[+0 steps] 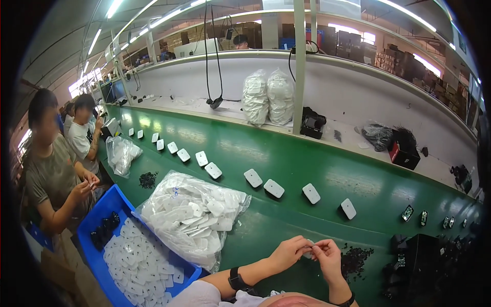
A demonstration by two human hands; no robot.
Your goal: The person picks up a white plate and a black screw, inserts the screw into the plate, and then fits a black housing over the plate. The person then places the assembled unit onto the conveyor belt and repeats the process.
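My left hand (290, 253) and my right hand (327, 257) meet in front of me above the green bench, fingers pinched together. A sliver of something pale shows between the fingertips, but they hide most of it. Just right of my right hand lies a scatter of small black parts (356, 260). To the left of my hands is a large clear plastic bag (197, 212) full of flat white plastic covers. Beside it, a blue bin (193, 275) holds a heap of white covers (138, 258), each with a dark mark, and several black pieces (105, 228).
White rectangular units (274, 188) run in a staggered line along the green bench (302, 225). Black housings and a dark box (419, 266) crowd the right. Small circuit-board pieces (407, 213) stand beyond. Two people (51, 169) work at left. Filled bags (268, 97) sit on the back ledge.
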